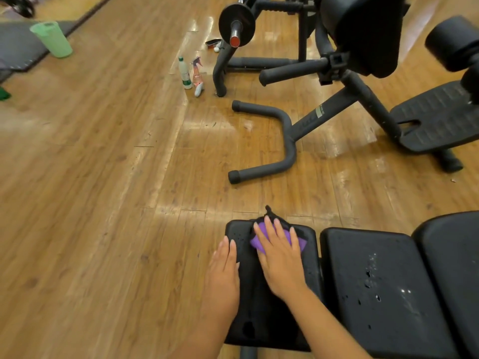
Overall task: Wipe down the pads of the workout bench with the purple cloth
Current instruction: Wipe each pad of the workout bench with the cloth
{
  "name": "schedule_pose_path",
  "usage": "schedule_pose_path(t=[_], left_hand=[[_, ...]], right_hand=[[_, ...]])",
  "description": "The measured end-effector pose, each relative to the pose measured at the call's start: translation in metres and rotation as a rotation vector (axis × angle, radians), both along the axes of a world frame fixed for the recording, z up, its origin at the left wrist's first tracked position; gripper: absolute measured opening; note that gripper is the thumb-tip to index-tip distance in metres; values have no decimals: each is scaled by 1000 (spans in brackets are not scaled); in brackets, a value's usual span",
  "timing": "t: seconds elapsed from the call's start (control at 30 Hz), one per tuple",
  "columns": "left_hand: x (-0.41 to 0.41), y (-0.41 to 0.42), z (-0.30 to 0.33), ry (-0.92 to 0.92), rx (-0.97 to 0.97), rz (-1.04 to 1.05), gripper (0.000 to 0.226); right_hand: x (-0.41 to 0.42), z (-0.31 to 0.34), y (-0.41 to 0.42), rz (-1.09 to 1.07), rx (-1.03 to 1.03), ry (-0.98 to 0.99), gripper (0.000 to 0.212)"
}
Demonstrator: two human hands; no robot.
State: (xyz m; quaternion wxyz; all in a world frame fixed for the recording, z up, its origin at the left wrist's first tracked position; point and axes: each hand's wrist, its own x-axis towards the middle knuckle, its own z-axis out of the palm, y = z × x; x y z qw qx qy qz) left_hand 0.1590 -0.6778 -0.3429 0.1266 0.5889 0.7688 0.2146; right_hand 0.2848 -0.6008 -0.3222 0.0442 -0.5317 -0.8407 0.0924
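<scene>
1. Wooden floor (103, 164) lies open and wide to the left of the worktop.
2. Worktop end pad (308, 268) carries both hands; middle pad (375, 281) sits just beside its right edge.
3. Right hand (278, 257) lies flat, grip open, pressing the purple cloth (261, 242) near the pad's far edge.
4. Left hand (225, 270) rests flat on the left edge, grip open and empty.

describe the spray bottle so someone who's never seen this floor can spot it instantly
Start at the black rack holding the barbell with a weight plate at the top centre. Just left of the rack's curved front leg, two bottles stand together on the wooden floor. The spray bottle is the right one: pinkish and translucent with a trigger head, unlike the white bottle with a green cap and label.
</scene>
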Motion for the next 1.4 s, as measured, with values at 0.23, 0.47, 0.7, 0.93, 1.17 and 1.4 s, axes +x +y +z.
schedule_pose_path(t=[0.23,0.47,0.7,0.93,1.17,1.4], left_hand=[[0,-1,-7,-14,31,-12,51],[1,2,4,36,0,-22,48],[-1,1,10,200,-72,-81,56],[0,3,10,247,-115,-104,57],[1,2,12,240,-144,-87,58],[1,1,13,247,-121,-77,51]], right_hand=[[11,-7,-50,164,67,9,66],[53,-24,-123,255,132,29,54],[43,-5,16,-63,25,-21,53],[64,-10,-52,60,-13,19,63],[77,-19,-107,120,-30,21,78],[47,0,27,-136,-79,48,52]])
